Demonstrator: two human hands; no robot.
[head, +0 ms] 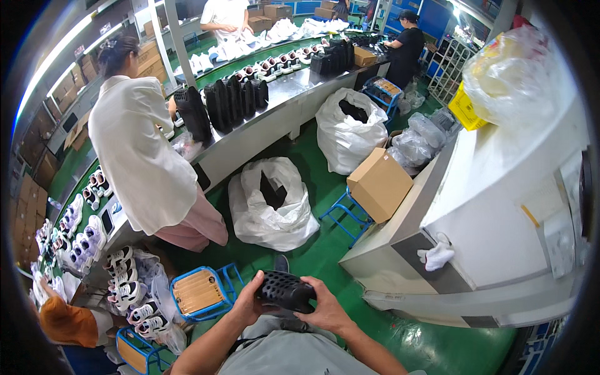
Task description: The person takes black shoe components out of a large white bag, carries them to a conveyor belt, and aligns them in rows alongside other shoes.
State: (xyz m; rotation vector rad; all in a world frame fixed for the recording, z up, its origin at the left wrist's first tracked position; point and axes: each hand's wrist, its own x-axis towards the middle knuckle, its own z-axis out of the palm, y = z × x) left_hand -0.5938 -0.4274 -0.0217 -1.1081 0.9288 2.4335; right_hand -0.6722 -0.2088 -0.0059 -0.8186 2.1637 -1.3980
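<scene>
A black perforated plastic piece (282,287), possibly a shoe insert, is held in front of my waist. The fingers of my left hand (249,299) grip its left end, with the thumb on top. My right hand (324,305) has hold of the other end, thumb above and fingers below. Rows of round holes cover its upper face, and its right end looks smooth and rounded. Beyond my hands on the floor stands a white woven sack (243,206), its mouth showing dark pieces (273,191) inside.
A second white sack (347,140) stands farther off. Black stacks (222,105) line the bench (248,138), where a person in white (136,150) works. A wooden-topped stool (194,291) is at left. A carton (378,185) rests on a blue stool beside a white cabinet (497,211).
</scene>
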